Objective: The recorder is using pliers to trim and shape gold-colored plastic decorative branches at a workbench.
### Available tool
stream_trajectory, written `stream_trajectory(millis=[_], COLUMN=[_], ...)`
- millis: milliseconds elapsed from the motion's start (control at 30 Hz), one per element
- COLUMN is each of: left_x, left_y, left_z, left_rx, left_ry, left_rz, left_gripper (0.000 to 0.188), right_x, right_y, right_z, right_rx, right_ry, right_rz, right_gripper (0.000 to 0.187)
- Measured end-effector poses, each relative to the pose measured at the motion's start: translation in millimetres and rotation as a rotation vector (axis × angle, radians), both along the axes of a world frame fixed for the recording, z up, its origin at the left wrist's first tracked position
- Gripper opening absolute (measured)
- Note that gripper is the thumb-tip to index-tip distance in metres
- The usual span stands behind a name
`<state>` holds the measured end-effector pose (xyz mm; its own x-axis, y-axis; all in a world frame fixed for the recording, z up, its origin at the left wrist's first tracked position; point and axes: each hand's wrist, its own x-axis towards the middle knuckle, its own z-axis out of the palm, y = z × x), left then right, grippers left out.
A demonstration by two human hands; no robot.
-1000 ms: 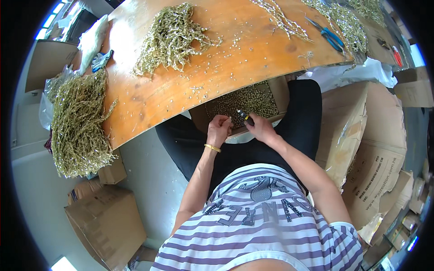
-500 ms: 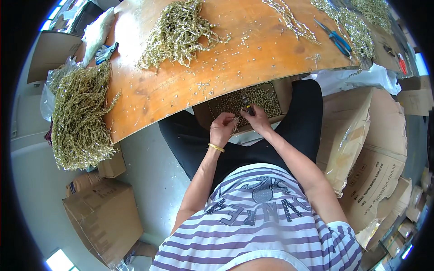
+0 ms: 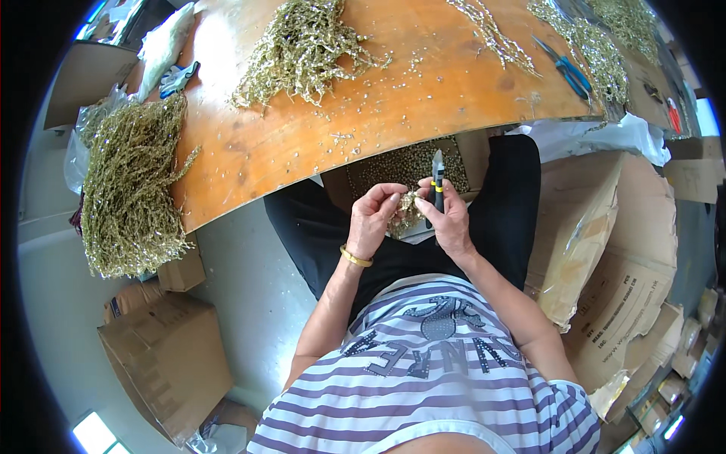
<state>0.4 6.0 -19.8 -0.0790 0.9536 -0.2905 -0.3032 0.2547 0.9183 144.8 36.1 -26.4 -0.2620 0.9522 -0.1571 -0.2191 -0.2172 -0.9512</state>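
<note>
My left hand [image 3: 370, 221] pinches the end of a gold beaded strand [image 3: 409, 206], which bunches between both hands above my lap. A pair of pliers [image 3: 438, 175] with black and yellow handles is held in my right hand [image 3: 454, 227], jaws pointing up and away from me. The thumb of that hand also touches the strand. Just beyond the hands, under the table edge, an open cardboard box [image 3: 474, 155] contains many small gold beads [image 3: 376, 171]. My fingers partly hide the strand.
The wooden table [image 3: 302, 151] carries a heap of gold strands [image 3: 299, 57], scattered beads and blue-handled pliers [image 3: 572, 76]. Another gold bundle [image 3: 136, 189] hangs over its left edge. Cardboard boxes [image 3: 170, 363] stand at left, and torn cardboard [image 3: 605, 250] is at right.
Both hands have come nearer to me. The pliers have turned upright in my right hand, and more of the gold strand shows between the hands.
</note>
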Motion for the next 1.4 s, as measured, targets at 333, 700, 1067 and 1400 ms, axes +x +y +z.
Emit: stream_trajectory(millis=[333,700,1067,1400], left_x=[14,14,19,20], left_y=[-3,-4,0,5], left_z=[24,26,33,37], left_rx=[0.168,0.139,0.278,0.398], left_ry=[0.311,0.162,0.043,0.617], left_rz=[-0.012,-0.037,-0.001,0.252], left_gripper=[0.015,0.013,0.013,0.024], right_x=[6,15,18,15], right_y=[-2,-3,8,12], right_z=[38,49,55,56], right_rx=[-0.087,-0.067,0.101,0.049], right_ry=[0.009,-0.025,-0.143,-0.080], right_rz=[0.018,0.026,0.120,0.064], right_gripper=[0.020,0.020,0.024,0.022])
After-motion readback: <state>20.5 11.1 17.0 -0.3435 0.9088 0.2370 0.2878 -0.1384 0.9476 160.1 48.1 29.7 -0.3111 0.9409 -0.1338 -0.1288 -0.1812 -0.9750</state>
